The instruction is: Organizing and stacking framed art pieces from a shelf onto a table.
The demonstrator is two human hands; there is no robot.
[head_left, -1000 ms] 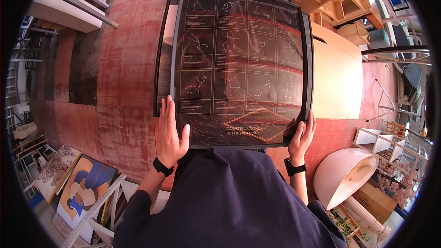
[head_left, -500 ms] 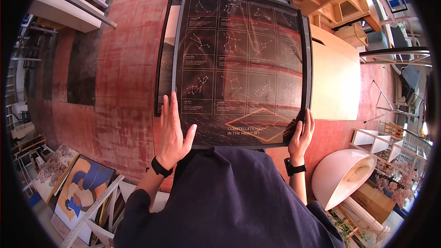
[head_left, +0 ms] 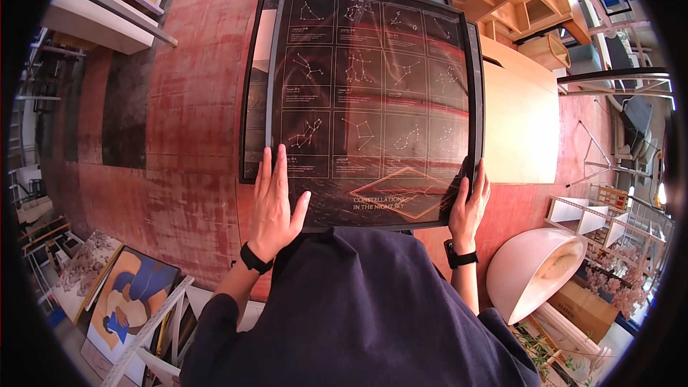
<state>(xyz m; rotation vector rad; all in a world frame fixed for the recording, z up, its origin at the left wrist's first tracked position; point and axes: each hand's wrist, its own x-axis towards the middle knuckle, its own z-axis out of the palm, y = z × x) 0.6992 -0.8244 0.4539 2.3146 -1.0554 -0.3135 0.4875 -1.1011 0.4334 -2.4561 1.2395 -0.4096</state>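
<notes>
- Poster (head_left: 373, 100), dark with star diagrams, lies on a black frame (head_left: 252, 100) over the red floor (head_left: 186, 100), just ahead of the person.
- Left hand (head_left: 276, 204) rests flat on its lower left, fingers spread, clamping nothing.
- Right hand (head_left: 469, 204) curls over the lower right edge.
- Uneven pressure could skew or crease the sheet.
- Dark clothing hides the bottom edge; the right hand's grip underneath cannot be seen.

Light is bright and even, with warm tones on the red floor (head_left: 179, 136) and soft, shallow shadows. The glossy dark poster (head_left: 373, 100) carries reddish reflected streaks and a faint sheen across its lower half. The fisheye view bends straight edges near the rim, inside a black circular border; the centre stays sharp, the edges soften.
</notes>
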